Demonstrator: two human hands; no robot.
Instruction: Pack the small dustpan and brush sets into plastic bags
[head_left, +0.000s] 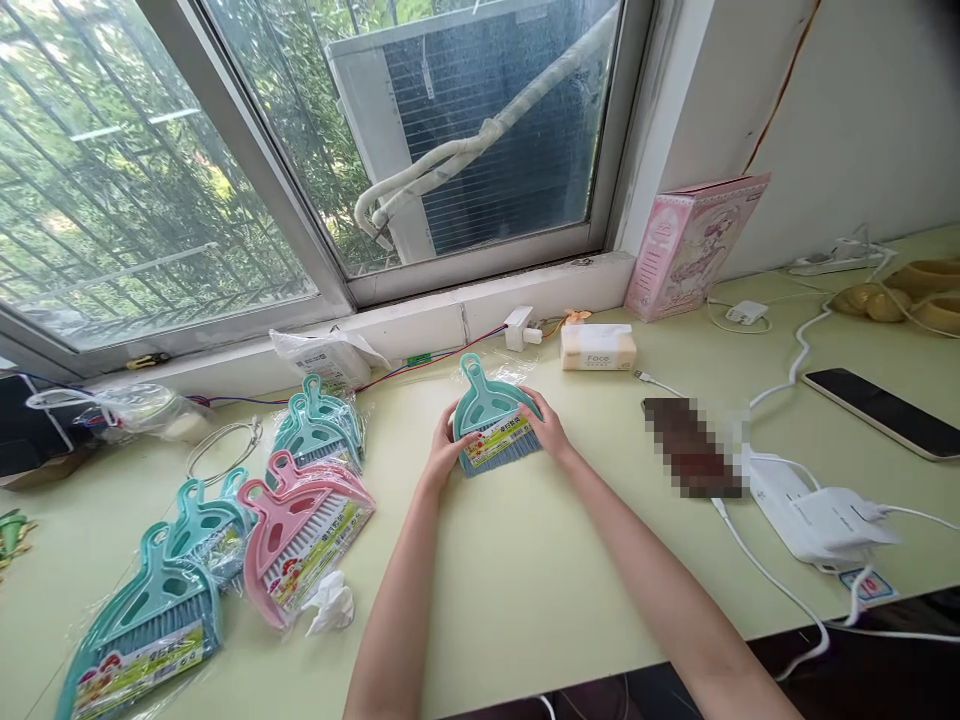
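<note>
Bare forearms (645,560) stretch over a counter (510,590), left hand (445,452) and right hand (549,426) curled around opposite edges of a teal dustpan set (495,412), right of pink dustpan sets (304,535).

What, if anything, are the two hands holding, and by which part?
A teal dustpan-and-brush set, held by its opposite side edges: left hand on one, right hand on the other, thumbs on the front.
</note>
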